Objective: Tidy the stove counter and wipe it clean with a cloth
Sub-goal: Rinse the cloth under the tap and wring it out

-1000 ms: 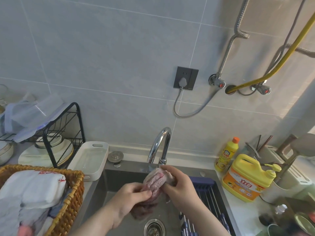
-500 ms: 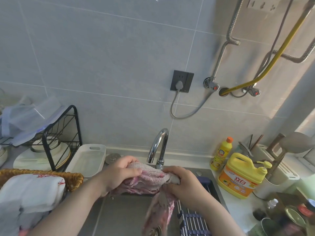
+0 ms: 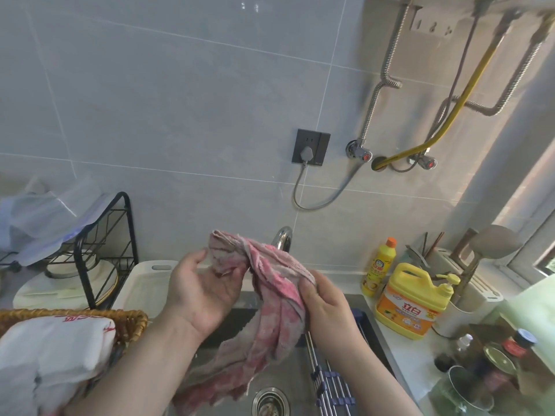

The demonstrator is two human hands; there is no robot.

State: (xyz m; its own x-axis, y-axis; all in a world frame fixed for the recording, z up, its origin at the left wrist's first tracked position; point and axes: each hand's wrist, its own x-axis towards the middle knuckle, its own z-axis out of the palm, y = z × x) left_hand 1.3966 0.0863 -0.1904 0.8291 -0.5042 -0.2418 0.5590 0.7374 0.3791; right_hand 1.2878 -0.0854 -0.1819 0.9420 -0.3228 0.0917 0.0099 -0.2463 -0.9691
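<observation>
A wet pink and white cloth (image 3: 270,298) hangs twisted over the steel sink (image 3: 288,367), its lower end trailing toward the drain (image 3: 269,401). My left hand (image 3: 204,292) is turned palm up, and its fingers curl under the cloth's upper end. My right hand (image 3: 326,307) grips the cloth's middle from the right side. The tip of the chrome faucet (image 3: 283,238) shows just behind the cloth. The stove counter is out of view.
A wicker basket (image 3: 132,321) with white bundles sits at the lower left. Behind it stand a black wire rack (image 3: 126,235) and a white tray (image 3: 147,283). Right of the sink are a yellow detergent jug (image 3: 408,304), a small yellow bottle (image 3: 380,265), jars and a roll-up rack (image 3: 330,385).
Both hands have lifted the cloth out of the sink and pulled it open from a bunched wad. My left hand has turned palm up. The view has tilted upward.
</observation>
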